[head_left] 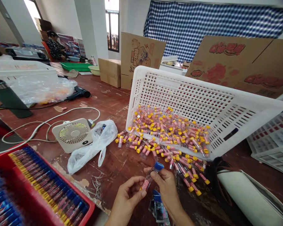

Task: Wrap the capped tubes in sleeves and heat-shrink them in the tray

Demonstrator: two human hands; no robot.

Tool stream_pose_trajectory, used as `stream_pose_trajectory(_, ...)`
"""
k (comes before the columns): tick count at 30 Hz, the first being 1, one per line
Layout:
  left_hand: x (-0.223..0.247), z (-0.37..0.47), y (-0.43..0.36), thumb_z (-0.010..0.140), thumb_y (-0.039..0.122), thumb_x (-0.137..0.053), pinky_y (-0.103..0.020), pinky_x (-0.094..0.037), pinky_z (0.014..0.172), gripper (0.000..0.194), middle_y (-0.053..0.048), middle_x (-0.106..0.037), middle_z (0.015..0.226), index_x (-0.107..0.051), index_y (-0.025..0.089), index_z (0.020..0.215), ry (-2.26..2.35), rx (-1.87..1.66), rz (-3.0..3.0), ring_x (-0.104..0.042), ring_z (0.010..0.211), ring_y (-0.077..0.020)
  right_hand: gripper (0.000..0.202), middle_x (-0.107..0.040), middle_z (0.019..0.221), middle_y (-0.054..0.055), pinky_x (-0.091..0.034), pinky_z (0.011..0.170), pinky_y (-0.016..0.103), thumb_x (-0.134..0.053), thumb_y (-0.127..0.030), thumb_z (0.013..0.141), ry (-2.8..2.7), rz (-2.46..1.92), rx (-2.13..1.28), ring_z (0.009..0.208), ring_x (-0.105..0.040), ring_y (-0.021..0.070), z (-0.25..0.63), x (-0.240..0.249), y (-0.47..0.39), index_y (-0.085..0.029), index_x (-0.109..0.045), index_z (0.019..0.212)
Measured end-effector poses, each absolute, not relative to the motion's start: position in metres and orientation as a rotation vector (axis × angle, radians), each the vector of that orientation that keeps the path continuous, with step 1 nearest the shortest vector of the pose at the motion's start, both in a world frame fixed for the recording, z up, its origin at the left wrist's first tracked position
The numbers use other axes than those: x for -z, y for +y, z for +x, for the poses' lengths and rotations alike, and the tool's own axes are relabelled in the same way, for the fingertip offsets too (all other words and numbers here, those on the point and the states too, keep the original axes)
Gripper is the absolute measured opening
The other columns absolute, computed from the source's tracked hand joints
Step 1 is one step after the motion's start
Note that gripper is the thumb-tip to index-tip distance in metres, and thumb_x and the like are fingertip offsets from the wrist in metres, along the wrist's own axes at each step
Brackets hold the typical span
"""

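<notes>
The worn red table (119,164) carries 1 fan (74,133) and loose tubes (165,154).

Left hand (129,194) seen bare at near side, toward left; fingers slim, thumb broader, tip rounded. Right hand (165,185) likewise uncovered, toward right; back of hand smooth, widened toward knuckles, narrowed again at wrist. Left forearm (117,216) and right forearm (180,216) bared as far as shown, thickened toward near edge, where both are cut off. Upper arms and torso hidden from view. Nail detail too small to be made out.
</notes>
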State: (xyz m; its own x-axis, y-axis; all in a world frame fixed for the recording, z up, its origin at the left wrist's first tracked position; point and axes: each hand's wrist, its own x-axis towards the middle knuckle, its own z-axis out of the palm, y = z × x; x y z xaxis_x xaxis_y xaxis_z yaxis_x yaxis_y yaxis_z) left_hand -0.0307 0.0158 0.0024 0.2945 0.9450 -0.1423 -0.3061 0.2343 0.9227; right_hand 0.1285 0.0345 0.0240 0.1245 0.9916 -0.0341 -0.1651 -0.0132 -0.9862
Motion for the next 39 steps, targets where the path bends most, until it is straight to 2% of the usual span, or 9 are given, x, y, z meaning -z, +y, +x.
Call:
stream_pose_trajectory(5,-0.002,-0.033,0.017,0.071,0.036,-0.081,-0.026,-0.049,0.078,0.034,-0.005,-0.074,0.091,-0.073,0.019,0.1,0.799,-0.985,0.919,-0.065,0.083,-0.0184,0.029,-0.077,0.089,0.008,-0.052,0.077,0.035,-0.077,-0.048,0.077,-1.058,-1.203,-1.18,0.083,-0.069,0.0269,0.132,-0.018,0.033,-0.023,-0.08,0.09)
stream_pose_trajectory(10,-0.009,-0.028,0.016,0.069,0.039,-0.082,-0.023,-0.048,0.069,0.036,-0.003,-0.07,0.081,-0.073,0.018,0.098,0.77,-1.0,0.825,-0.06,0.071,-0.0142,0.034,-0.077,0.09,0.008,-0.053,0.082,0.04,-0.079,-0.05,0.075,-1.092,-1.14,-1.294,0.083,-0.07,0.0282,0.131,-0.018,0.031,-0.024,-0.079,0.096)
stream_pose_trajectory(13,-0.01,-0.027,0.016,0.066,0.038,-0.085,-0.022,-0.047,0.069,0.036,-0.002,-0.07,0.078,-0.073,0.018,0.094,0.787,-1.051,0.807,-0.06,0.071,-0.0136,0.032,-0.077,0.091,0.009,-0.053,0.081,0.039,-0.074,-0.05,0.08,-1.149,-1.121,-1.344,0.083,-0.07,0.0274,0.128,-0.021,0.03,-0.022,-0.079,0.096)
stream_pose_trajectory(17,-0.004,-0.03,0.017,0.067,0.038,-0.085,-0.023,-0.048,0.07,0.037,-0.004,-0.072,0.085,-0.074,0.018,0.096,0.836,-1.061,0.842,-0.062,0.077,-0.0154,0.029,-0.075,0.096,0.007,-0.051,0.085,0.035,-0.08,-0.042,0.077,-1.075,-1.127,-1.306,0.09,-0.068,0.0246,0.127,-0.023,0.032,-0.022,-0.076,0.099)
stream_pose_trajectory(21,-0.003,-0.038,0.015,0.071,0.039,-0.082,-0.026,-0.052,0.071,0.037,-0.006,-0.073,0.086,-0.074,0.017,0.099,0.808,-0.967,0.715,-0.067,0.078,-0.0182,0.03,-0.074,0.091,0.005,-0.052,0.077,0.032,-0.083,-0.041,0.072,-0.876,-1.14,-1.24,0.084,-0.066,0.0225,0.129,-0.019,0.036,-0.021,-0.075,0.092)
stream_pose_trajectory(27,-0.02,-0.055,0.021,0.078,0.034,-0.076,-0.044,-0.05,0.097,0.03,-0.014,-0.067,0.125,-0.072,0.018,0.104,0.525,-0.972,0.404,-0.065,0.112,-0.0321,0.03,-0.074,0.088,0.005,-0.05,0.082,0.036,-0.084,-0.038,0.072,-1.104,-1.217,-1.349,0.086,-0.066,0.0256,0.134,-0.018,0.033,-0.019,-0.076,0.092)
stream_pose_trajectory(32,-0.029,-0.058,0.027,0.081,0.031,-0.072,-0.05,-0.041,0.108,0.028,-0.016,-0.068,0.123,-0.073,0.014,0.103,0.443,-0.941,0.419,-0.058,0.123,-0.0352,0.037,-0.075,0.092,0.004,-0.05,0.078,0.033,-0.087,-0.038,0.067,-1.191,-1.179,-1.447,0.087,-0.066,0.0242,0.14,-0.028,0.029,-0.02,-0.074,0.097)
stream_pose_trajectory(36,-0.032,-0.058,0.028,0.079,0.032,-0.073,-0.05,-0.042,0.107,0.029,-0.017,-0.067,0.123,-0.072,0.013,0.102,0.478,-0.914,0.469,-0.058,0.123,-0.0352,0.035,-0.076,0.094,0.008,-0.048,0.088,0.035,-0.086,-0.04,0.069,-1.043,-1.178,-1.473,0.094,-0.066,0.0259,0.147,-0.031,0.031,-0.018,-0.077,0.095)
stream_pose_trajectory(39,-0.033,-0.058,0.024,0.079,0.037,-0.073,-0.045,-0.051,0.095,0.031,-0.015,-0.064,0.128,-0.069,0.017,0.102,0.608,-0.924,0.57,-0.061,0.117,-0.0341,0.029,-0.076,0.085,0.007,-0.051,0.081,0.035,-0.086,-0.042,0.069,-0.866,-1.199,-1.412,0.083,-0.068,0.0242,0.146,-0.024,0.034,-0.018,-0.078,0.083)
